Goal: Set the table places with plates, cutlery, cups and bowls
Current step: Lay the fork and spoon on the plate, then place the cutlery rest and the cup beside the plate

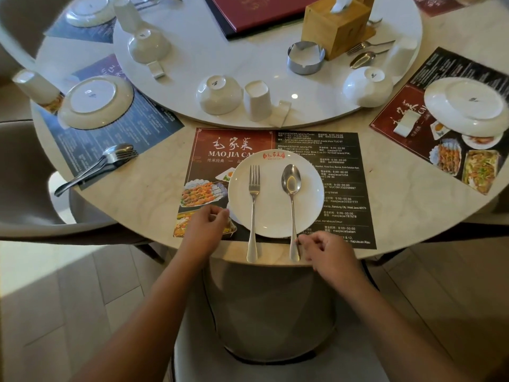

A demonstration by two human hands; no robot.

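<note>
Two pieces of cutlery lie on the plate (272, 213), handles toward the person and overhanging its near rim: fork (254, 188) on the left, spoon (291, 180) on the right, parallel and apart. The plate sits upright on a placemat (344, 188) at the table's near edge. Its far rim carries a small red logo, too small to read.

The placemat heading reads "MAO JIA CAI" under three Chinese characters. The black panel lists "Jakarta PIK", "Bandung City, West Java 40173", "maojiacai1234" and hours "9:00-00:00".

Left hand (205, 230): fingers curled, tips at the plate's left rim. Whether they grip anything cannot be told.

Right hand (327, 252): fingers loosely curled, forefinger tip against the spoon's handle end. A pinch cannot be confirmed.

On the turntable (275, 51) beyond, a bowl (219, 95) and a cup (257, 100) stand inverted side by side.
</note>
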